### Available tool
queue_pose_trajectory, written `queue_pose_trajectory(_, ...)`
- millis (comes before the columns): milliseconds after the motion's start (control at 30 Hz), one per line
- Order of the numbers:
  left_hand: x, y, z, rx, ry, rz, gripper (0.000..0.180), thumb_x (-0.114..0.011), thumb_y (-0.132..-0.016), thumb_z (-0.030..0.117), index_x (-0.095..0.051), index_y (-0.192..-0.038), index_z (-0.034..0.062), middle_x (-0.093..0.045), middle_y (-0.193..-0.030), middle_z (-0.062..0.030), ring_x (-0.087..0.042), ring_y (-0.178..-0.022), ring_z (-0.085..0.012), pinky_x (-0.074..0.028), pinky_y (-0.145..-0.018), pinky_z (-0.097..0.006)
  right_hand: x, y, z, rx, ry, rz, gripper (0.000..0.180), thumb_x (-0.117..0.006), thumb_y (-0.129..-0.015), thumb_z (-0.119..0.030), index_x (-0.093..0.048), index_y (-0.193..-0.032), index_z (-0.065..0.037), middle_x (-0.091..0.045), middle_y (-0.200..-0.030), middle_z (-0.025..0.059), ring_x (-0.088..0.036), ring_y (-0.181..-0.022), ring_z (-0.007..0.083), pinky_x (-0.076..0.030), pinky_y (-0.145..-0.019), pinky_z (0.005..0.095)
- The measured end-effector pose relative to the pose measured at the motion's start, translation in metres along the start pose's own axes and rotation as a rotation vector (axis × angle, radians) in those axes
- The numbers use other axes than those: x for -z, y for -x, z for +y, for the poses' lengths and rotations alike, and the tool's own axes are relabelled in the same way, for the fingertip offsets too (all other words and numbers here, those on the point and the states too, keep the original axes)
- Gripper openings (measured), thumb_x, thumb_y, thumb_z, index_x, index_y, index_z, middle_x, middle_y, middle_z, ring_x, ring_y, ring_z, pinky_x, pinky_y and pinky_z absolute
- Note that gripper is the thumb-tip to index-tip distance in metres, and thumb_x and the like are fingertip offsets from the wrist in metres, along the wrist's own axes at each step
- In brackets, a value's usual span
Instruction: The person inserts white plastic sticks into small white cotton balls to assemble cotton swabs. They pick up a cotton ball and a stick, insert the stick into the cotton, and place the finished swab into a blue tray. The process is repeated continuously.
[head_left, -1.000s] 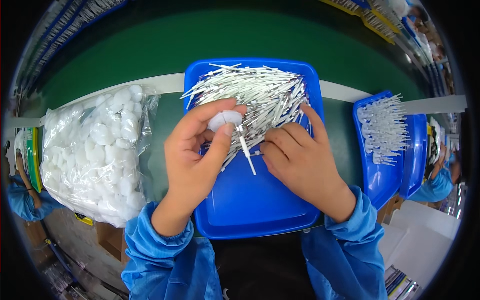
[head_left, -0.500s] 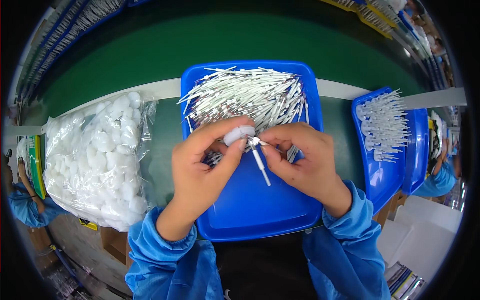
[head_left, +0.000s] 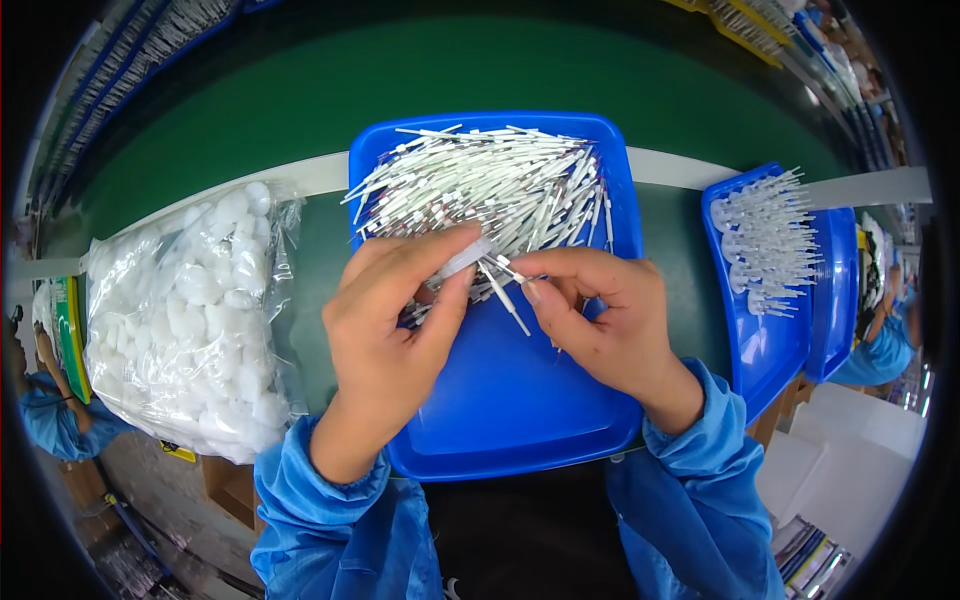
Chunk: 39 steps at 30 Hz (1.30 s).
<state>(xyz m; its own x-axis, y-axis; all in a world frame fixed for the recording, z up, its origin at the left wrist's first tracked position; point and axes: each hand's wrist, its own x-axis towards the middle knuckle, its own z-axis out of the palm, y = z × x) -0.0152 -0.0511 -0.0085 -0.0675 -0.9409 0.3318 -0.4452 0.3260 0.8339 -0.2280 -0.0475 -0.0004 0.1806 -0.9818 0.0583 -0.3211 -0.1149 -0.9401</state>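
Above the blue tray (head_left: 520, 400), my left hand (head_left: 385, 320) pinches a round white plastic cap (head_left: 464, 258) between thumb and fingers, its edge turned up. A thin white stick (head_left: 510, 308) slants down from the cap toward the tray floor, its lower end free. Close by on the right, the thumb and forefinger of my right hand (head_left: 610, 315) are closed on the end of a second thin white stick, whose other end meets the cap. My fingertips hide how the sticks join it. Behind my hands, a heap of similar white sticks (head_left: 500, 180) fills the tray's far half.
To the left lies a clear plastic bag (head_left: 185, 320) full of white round caps. At right, a blue tray (head_left: 755, 350) holds rows of caps with sticks standing up (head_left: 765, 240). Another blue tray overlaps its right side. Blue-sleeved people sit at both edges.
The cap has tipped from its rounded face to nearly edge-on. A second stick now shows between the cap and my right fingertips. My left hand has shifted slightly left.
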Motion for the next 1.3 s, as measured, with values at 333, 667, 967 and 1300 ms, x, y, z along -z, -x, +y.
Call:
queue_pose_trajectory(333,-0.005,0.002,-0.005,-0.208,-0.191,-0.039,0.042,-0.086,-0.082,-0.004,-0.083,-0.122,0.0075,-0.083,-0.106,-0.0094,-0.072,-0.076,-0.0238,-0.058,-0.07,-0.035,-0.007,-0.006,0.014,0.159,0.27,0.062,0.013,-0.088,-0.09,-0.019,-0.079,-0.092,-0.01,-0.074,-0.071,0.0061,-0.072,-0.06,0.0231,-0.053,-0.057,0.0346)
queue_pose_trajectory(667,-0.005,0.012,0.012,-0.112,-0.262,-0.087,0.044,-0.088,-0.083,-0.001,-0.081,-0.126,0.0049,-0.078,-0.086,-0.0099,-0.064,-0.061,-0.0203,-0.052,-0.057,-0.032,-0.004,-0.011,0.013,0.508,0.531,0.213,0.014,-0.088,-0.086,-0.017,-0.078,-0.094,-0.011,-0.075,-0.075,0.0026,-0.07,-0.061,0.0246,-0.053,-0.059,0.0372)
queue_pose_trajectory(967,-0.002,0.008,-0.002,0.031,0.181,-0.12,0.049,-0.092,-0.083,0.005,-0.076,-0.13,0.0056,-0.077,-0.113,-0.0092,-0.069,-0.085,-0.0153,-0.053,-0.065,-0.027,0.004,-0.012,0.01,0.413,0.256,0.094,0.023,-0.087,-0.085,-0.006,-0.081,-0.107,-0.007,-0.076,-0.087,0.0069,-0.076,-0.08,0.0246,-0.058,-0.075,0.0352)
queue_pose_trajectory(1300,-0.007,0.007,0.003,-0.158,0.076,-0.071,0.055,-0.089,-0.073,-0.007,-0.081,-0.126,0.0072,-0.071,-0.124,-0.0098,-0.071,-0.111,-0.0263,-0.059,-0.086,-0.034,0.005,-0.006,0.01,0.182,-0.171,-0.059,0.033,-0.081,-0.092,0.004,-0.075,-0.124,0.001,-0.078,-0.106,0.0095,-0.075,-0.096,0.0145,-0.058,-0.088,0.0294)
